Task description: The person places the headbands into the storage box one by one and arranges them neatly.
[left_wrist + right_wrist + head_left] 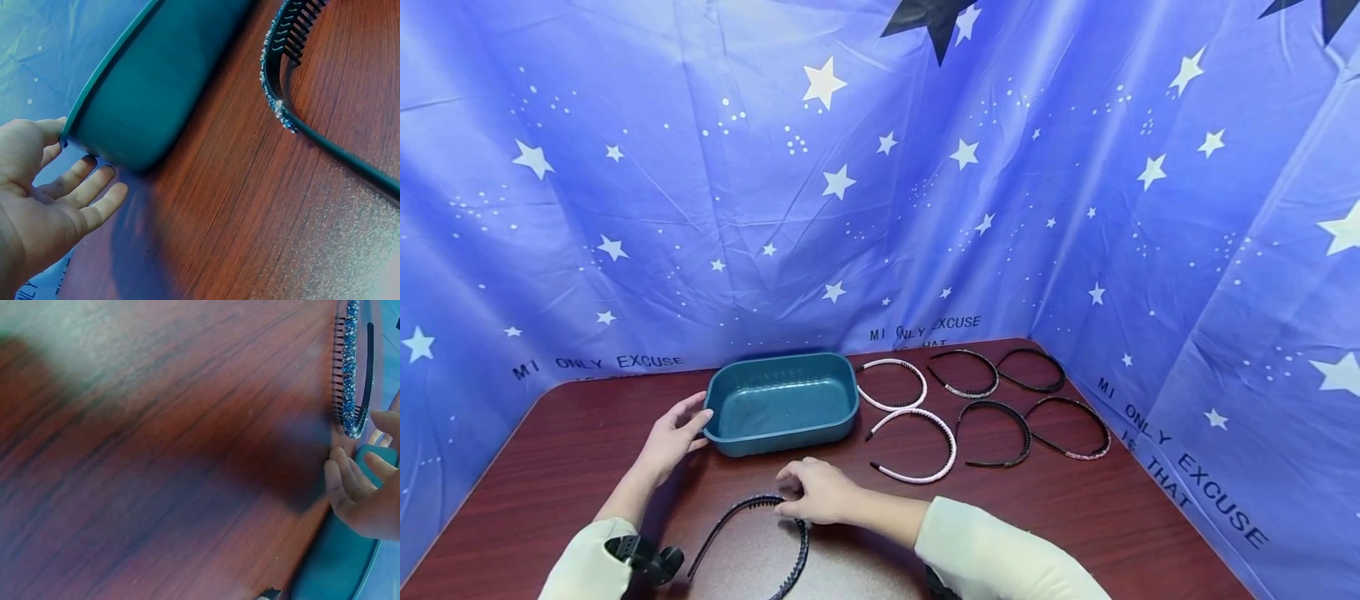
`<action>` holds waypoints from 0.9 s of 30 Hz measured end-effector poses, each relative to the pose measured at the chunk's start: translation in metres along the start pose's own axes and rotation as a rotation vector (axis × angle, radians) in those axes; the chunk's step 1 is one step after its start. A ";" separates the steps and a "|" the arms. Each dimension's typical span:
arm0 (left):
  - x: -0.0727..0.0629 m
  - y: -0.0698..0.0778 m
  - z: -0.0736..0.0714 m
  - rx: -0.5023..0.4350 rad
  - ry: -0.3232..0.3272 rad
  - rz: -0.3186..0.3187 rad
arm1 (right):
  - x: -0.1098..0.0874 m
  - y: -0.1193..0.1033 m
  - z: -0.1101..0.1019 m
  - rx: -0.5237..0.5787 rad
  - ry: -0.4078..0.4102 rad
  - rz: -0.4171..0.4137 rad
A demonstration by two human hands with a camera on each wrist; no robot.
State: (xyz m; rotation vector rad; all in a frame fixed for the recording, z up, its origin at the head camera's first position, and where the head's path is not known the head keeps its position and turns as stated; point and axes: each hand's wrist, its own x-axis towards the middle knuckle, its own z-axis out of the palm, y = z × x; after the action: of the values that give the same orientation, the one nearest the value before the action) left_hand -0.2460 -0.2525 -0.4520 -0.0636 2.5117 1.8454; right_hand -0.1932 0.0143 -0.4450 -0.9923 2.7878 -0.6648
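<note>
Blue star-printed curtain [655, 167]: ahead of left hand [673, 435], hugging back edge of table [1112, 500]. Table: wood running from right hand [822, 492] out to right edge; further strip left of left hand. Teal box [775, 444]: just right of left hand, near back edge. Left hand: thumb and finger pinching box rim at corner, other fingers extended. Right hand: fingers loosely bent, thumb apart, right at glittery black headband [350, 369]; contact uncertain. 6 more headbands [1028, 437]: 4 dark, 2 pale pink, right of right hand.
</note>
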 end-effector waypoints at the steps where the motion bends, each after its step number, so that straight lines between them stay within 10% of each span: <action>1: 0.000 0.000 0.000 -0.004 0.000 -0.001 | 0.001 -0.001 0.001 0.001 -0.003 0.001; 27: -0.001 -0.001 0.001 -0.027 -0.001 0.012 | 0.003 -0.011 0.009 -0.062 -0.025 0.036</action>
State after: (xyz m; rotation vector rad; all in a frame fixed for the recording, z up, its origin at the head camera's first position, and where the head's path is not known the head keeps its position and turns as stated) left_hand -0.2445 -0.2518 -0.4531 -0.0485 2.4924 1.8841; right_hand -0.1872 0.0011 -0.4485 -0.9516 2.8132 -0.5607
